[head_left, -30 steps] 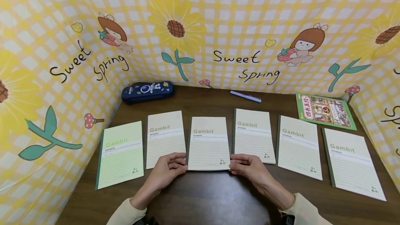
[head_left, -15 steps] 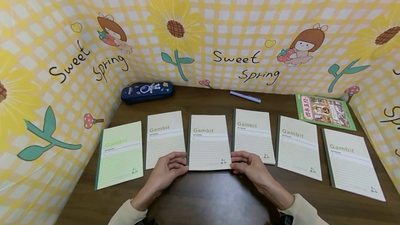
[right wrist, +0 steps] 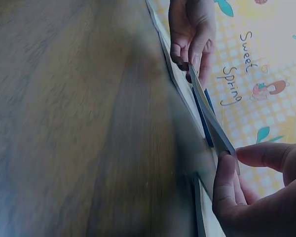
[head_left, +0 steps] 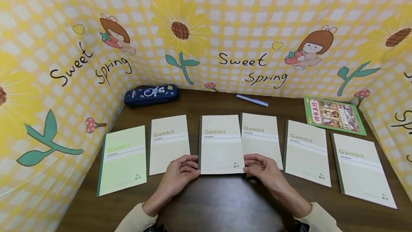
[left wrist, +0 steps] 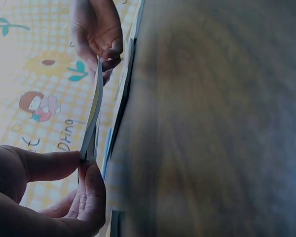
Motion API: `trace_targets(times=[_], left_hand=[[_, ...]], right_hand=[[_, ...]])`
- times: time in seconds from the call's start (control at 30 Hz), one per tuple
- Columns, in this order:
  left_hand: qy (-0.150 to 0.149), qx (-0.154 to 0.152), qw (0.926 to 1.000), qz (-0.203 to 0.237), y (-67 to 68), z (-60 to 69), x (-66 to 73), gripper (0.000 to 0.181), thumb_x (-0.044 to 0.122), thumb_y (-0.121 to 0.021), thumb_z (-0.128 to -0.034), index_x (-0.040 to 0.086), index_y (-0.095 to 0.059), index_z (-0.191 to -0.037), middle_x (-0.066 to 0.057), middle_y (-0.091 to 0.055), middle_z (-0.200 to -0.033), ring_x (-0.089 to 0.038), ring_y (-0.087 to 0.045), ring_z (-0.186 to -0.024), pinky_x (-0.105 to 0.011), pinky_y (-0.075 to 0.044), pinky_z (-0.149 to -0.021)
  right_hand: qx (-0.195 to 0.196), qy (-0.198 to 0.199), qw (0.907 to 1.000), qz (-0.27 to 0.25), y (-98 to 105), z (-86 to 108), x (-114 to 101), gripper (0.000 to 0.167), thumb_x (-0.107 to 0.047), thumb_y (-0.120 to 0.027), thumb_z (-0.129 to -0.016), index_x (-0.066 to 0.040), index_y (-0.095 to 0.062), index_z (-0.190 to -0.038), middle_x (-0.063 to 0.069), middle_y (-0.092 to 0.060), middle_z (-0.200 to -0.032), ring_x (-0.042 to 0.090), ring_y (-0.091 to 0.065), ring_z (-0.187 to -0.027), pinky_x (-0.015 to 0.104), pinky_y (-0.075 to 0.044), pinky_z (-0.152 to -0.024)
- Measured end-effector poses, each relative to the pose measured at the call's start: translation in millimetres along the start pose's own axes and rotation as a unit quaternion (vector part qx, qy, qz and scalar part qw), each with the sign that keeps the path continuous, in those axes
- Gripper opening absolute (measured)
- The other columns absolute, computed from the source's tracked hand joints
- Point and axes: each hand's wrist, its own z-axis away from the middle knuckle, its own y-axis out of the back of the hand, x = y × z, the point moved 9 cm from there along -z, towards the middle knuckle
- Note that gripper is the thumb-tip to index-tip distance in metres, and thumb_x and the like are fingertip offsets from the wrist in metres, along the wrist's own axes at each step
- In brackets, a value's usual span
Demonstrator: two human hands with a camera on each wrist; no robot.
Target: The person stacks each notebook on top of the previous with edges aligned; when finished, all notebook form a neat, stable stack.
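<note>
Cream-coloured with a dark spine, the notebook (head_left: 222, 146) you hold hangs above the middle of the tabletop (head_left: 225, 203), its printed cover facing up and its spine toward the tabletop's left edge. Your left hand (head_left: 178, 174) pinches it by the lower spine corner, thumb on the cover and fingers beneath. Your right hand (head_left: 265, 171) grasps the opposite lower corner the same way. Both wrist views show you the notebook nearly edge-on, slightly bowed between your hands.

Just to its left lies a matching second notebook (head_left: 168, 144), and beyond that a green-tinted notebook (head_left: 122, 160) near the tabletop's left edge. On the other side, the held one overlaps, in the head view, the spine side of a third cream notebook (head_left: 262, 139), part of which your right hand also hides. Farther over you have a fourth cream notebook (head_left: 307, 153), then a fifth cream notebook (head_left: 363, 171) near the right edge.

Along the back edge, a dark blue pencil case (head_left: 151, 96) sits at the back left corner, a pale lilac pen (head_left: 252, 100) lies right of centre, and a green-bordered picture book (head_left: 334, 115) rests near the back right corner. A yellow checked cloth (head_left: 225, 20) stands around the back and sides.
</note>
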Motion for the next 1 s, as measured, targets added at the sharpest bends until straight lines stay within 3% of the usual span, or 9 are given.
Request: trace_targets(times=[0.3, 1.0], left_hand=[[-0.039, -0.044, 0.9979, -0.027, -26.2, -14.4, 8.3, 0.046, 0.010, -0.078, -0.0922, 0.001, -0.064, -0.135, -0.015, -0.073, -0.112, -0.018, -0.072, -0.094, -0.020, -0.058, -0.080], [-0.094, -0.076, 0.9887, -0.088, -74.4, -49.7, 29.0, 0.044, 0.010, -0.080, -0.0903, 0.000, -0.067, -0.131, -0.014, -0.075, -0.110, -0.023, -0.077, -0.093, -0.025, -0.062, -0.080]], right_hand=[[0.026, 0.006, 0.9995, 0.017, 25.1, 8.6, 1.8, 0.049, 0.002, -0.071, -0.093, 0.015, -0.054, -0.137, 0.024, -0.070, -0.120, 0.005, -0.073, -0.089, 0.028, -0.063, -0.081], [0.095, 0.024, 0.9931, 0.064, 77.2, 19.8, -0.8, 0.047, 0.002, -0.071, -0.094, 0.015, -0.056, -0.137, 0.027, -0.070, -0.119, 0.002, -0.072, -0.084, 0.025, -0.063, -0.077]])
